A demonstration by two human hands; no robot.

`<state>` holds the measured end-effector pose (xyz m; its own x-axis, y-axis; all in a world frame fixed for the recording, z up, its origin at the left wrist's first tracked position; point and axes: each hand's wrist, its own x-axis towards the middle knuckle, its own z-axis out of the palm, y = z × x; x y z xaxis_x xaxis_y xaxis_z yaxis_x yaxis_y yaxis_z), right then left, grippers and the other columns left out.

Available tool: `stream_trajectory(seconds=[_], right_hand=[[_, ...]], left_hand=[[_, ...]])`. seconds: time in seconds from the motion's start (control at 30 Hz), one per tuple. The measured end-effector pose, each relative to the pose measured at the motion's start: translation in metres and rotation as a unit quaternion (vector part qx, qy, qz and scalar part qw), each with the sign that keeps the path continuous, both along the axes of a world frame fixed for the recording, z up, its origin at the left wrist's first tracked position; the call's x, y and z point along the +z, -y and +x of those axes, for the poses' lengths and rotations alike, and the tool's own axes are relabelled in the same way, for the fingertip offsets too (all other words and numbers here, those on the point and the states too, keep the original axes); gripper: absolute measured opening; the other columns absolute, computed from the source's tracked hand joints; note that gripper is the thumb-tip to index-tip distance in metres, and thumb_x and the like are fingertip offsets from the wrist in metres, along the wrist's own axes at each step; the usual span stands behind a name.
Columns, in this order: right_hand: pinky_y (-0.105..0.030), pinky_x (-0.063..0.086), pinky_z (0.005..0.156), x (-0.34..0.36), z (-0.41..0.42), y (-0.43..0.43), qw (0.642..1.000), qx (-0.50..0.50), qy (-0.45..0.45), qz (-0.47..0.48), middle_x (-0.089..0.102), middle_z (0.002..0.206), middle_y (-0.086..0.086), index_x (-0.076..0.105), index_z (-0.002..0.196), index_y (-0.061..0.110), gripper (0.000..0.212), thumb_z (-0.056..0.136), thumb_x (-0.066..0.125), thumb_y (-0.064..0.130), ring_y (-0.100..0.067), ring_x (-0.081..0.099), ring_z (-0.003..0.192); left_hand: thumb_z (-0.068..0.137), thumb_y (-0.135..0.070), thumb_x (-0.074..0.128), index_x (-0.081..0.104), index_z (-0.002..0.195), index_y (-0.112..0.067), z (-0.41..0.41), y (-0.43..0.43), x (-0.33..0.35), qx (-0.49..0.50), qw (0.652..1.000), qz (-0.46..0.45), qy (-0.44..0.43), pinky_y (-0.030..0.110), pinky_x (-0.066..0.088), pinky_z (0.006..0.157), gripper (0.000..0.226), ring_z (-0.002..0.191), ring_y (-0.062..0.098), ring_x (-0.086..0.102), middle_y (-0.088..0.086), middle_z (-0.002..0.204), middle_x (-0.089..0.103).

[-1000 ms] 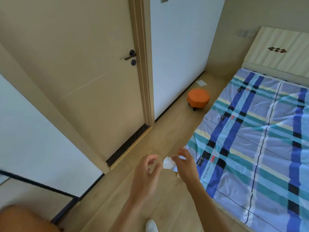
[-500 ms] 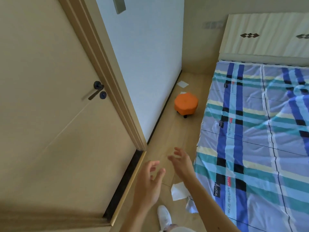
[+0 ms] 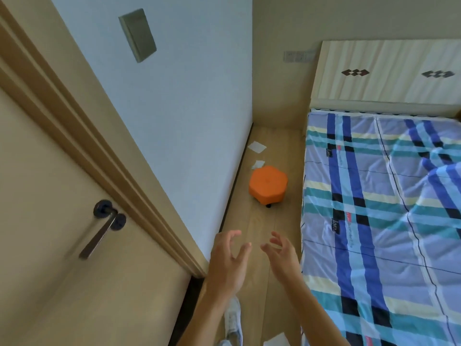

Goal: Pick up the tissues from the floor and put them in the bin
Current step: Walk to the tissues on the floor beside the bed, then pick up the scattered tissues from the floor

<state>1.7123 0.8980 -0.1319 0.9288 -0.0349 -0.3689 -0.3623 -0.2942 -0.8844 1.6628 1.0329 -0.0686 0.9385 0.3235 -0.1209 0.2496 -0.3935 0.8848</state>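
Observation:
Two white tissues lie on the wooden floor far ahead: a flat one [image 3: 257, 146] near the wall and a smaller one [image 3: 258, 164] just behind the orange stool. A third tissue [image 3: 275, 340] shows at the bottom edge, near my feet and partly hidden by my right arm. My left hand [image 3: 228, 260] and my right hand [image 3: 280, 255] are held out side by side above the floor, fingers spread and curled, both holding nothing. No bin is in view.
An orange stool [image 3: 268, 186] on castors stands in the narrow floor strip between the white wall and the bed [image 3: 379, 221] with its plaid sheet. A shut door [image 3: 62, 245] with a dark handle is on the left. My white shoe [image 3: 233, 318] is below my hands.
My view has moved forward along the strip towards the stool. The nearest tissue has slid from just below my hands to the bottom edge. Both hands stay open and held out.

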Motion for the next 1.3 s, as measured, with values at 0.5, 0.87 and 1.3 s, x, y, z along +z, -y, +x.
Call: stream_trajectory(seconds=[0.5,0.87,1.3], right_hand=[[-0.04,0.048,0.099,-0.018,0.27,0.022,0.989,-0.145,-0.017,-0.029,0.057,0.135,-0.005,0.044,0.143,0.016,0.056,0.093,0.064,0.03,-0.017,0.056,0.116],[-0.028,0.043,0.089,-0.014,0.56,0.046,0.997,-0.073,-0.001,-0.027,0.056,0.139,-0.005,0.043,0.145,0.017,0.056,0.094,0.062,0.032,-0.013,0.055,0.113],[-0.029,0.043,0.088,-0.056,0.81,-0.028,0.996,-0.075,-0.052,-0.015,0.057,0.139,0.002,0.046,0.141,0.022,0.055,0.09,0.06,0.039,-0.007,0.054,0.109]], left_hand=[[0.094,-0.04,0.057,0.053,0.13,-0.026,0.344,0.008,-0.032,-0.143,0.989,0.024,-0.035,0.025,0.043,0.093,0.039,0.121,0.008,0.054,-0.011,0.134,0.053],[0.094,-0.039,0.058,0.053,0.131,-0.022,0.581,0.037,-0.034,-0.095,0.994,0.035,-0.051,0.021,0.044,0.087,0.041,0.116,0.01,0.055,-0.007,0.129,0.054],[0.092,-0.038,0.057,0.054,0.128,-0.022,0.849,-0.029,-0.085,-0.074,0.993,0.031,-0.09,0.033,0.047,0.098,0.039,0.114,0.01,0.053,-0.012,0.121,0.049]])
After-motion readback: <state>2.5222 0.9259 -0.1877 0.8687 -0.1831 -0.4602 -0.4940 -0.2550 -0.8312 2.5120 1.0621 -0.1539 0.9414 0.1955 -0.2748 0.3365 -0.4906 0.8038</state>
